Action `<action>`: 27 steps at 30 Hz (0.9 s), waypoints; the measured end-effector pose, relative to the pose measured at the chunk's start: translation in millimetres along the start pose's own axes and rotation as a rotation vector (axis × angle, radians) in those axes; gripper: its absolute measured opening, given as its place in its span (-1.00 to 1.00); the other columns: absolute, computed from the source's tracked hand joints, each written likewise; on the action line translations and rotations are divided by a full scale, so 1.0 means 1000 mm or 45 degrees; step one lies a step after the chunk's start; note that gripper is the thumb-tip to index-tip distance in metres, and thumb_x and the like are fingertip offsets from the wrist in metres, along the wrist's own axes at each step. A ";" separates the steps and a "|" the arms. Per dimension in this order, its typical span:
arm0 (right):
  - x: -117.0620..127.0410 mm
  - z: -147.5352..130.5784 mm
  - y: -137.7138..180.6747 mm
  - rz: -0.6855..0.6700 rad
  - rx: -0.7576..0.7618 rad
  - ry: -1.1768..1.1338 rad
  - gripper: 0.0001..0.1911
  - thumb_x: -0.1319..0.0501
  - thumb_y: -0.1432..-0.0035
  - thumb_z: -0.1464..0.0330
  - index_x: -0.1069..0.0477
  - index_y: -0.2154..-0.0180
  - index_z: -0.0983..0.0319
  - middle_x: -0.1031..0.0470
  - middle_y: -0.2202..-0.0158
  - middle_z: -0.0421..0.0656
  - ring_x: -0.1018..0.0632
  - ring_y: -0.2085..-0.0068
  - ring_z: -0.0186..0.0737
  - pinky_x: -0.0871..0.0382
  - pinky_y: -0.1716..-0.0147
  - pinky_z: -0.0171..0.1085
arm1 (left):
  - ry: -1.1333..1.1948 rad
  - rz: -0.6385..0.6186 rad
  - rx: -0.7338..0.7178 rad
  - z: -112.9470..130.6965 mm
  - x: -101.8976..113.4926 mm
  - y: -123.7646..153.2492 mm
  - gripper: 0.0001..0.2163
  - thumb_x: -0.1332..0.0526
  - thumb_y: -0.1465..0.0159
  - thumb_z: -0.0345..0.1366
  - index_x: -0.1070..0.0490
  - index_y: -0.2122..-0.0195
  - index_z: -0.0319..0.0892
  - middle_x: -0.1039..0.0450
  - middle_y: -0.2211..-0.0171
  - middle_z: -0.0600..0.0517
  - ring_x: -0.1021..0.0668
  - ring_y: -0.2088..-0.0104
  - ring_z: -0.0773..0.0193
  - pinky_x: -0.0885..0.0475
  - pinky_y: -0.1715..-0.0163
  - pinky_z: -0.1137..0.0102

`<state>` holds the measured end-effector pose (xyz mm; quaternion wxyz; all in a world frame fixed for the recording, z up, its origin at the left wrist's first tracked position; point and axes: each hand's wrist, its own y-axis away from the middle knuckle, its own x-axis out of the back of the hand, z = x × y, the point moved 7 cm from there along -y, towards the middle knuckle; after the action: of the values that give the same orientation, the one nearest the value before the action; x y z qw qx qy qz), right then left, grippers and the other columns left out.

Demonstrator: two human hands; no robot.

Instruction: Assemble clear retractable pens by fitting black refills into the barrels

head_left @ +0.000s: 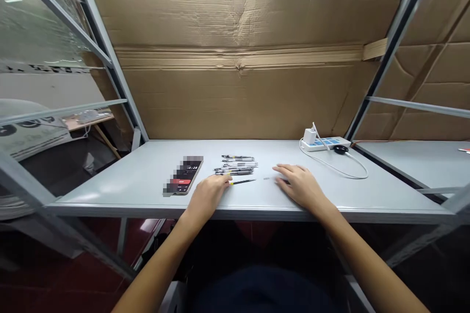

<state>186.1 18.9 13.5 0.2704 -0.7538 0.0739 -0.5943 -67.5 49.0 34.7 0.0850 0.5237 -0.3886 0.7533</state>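
My left hand is closed in a pinch on a thin, dark pen refill with a yellow part near the fingertips. Its pointed end faces right, just above the table. Just beyond that hand lies a row of pens, several of them side by side, with clear and dark barrels. My right hand rests palm down on the table with its fingers apart. A small dark piece shows partly under its fingers, too hidden to name. Left of those fingertips lies a tiny, pale, see-through piece.
A phone, partly blurred, lies left of the pens on the white table. At the back right is a power strip with a white charger and a looped cable. Cardboard walls the back; metal posts stand at both sides.
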 end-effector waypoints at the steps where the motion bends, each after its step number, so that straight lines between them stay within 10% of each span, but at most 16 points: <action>1: 0.002 0.007 0.006 0.009 -0.012 -0.004 -0.62 -0.09 -0.44 0.26 -0.52 -0.14 0.21 -0.54 -0.20 0.06 -0.56 -0.15 0.14 -0.38 -0.17 0.18 | -0.007 0.019 0.004 0.001 0.001 -0.002 -0.80 -0.15 -0.43 -0.36 -0.57 0.07 -0.15 -0.65 0.06 -0.07 -0.64 0.05 0.07 -0.53 0.03 0.25; 11: 0.009 0.059 0.032 0.035 -0.150 -0.018 -0.63 -0.04 -0.46 0.22 -0.60 0.02 0.15 -0.63 0.07 -0.02 -0.64 0.08 0.00 -0.56 0.13 -0.07 | 0.015 0.333 0.018 -0.013 0.013 0.009 -0.67 -0.08 -0.26 -0.54 -0.08 0.60 -0.10 -0.08 0.67 0.17 -0.20 0.63 0.33 -0.10 0.56 0.38; 20: -0.011 -0.018 -0.007 -0.074 0.145 -0.089 -0.57 -0.02 -0.45 0.39 -0.46 -0.22 0.19 -0.51 -0.24 0.00 -0.55 -0.20 -0.02 -0.43 -0.20 -0.04 | 0.136 0.137 -0.190 0.027 0.004 -0.010 -0.74 -0.09 -0.32 -0.52 -0.47 0.08 -0.11 -0.54 0.13 -0.01 -0.60 0.14 0.21 -0.53 0.11 0.35; 27: -0.012 -0.039 -0.008 -0.174 0.133 -0.170 -0.64 -0.09 -0.30 0.58 -0.61 0.11 0.19 -0.67 0.02 -0.04 -0.67 0.06 -0.05 -0.53 0.02 -0.15 | 0.124 -0.142 -0.124 0.036 -0.025 -0.024 -0.65 -0.06 -0.37 -0.54 -0.55 -0.03 -0.16 -0.64 0.01 -0.09 -0.67 0.06 0.09 -0.55 -0.02 0.21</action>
<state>144.9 18.2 12.5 0.2723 -0.7800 -0.0269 -0.5628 -17.5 47.8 30.4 0.1713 0.5024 -0.3905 0.7522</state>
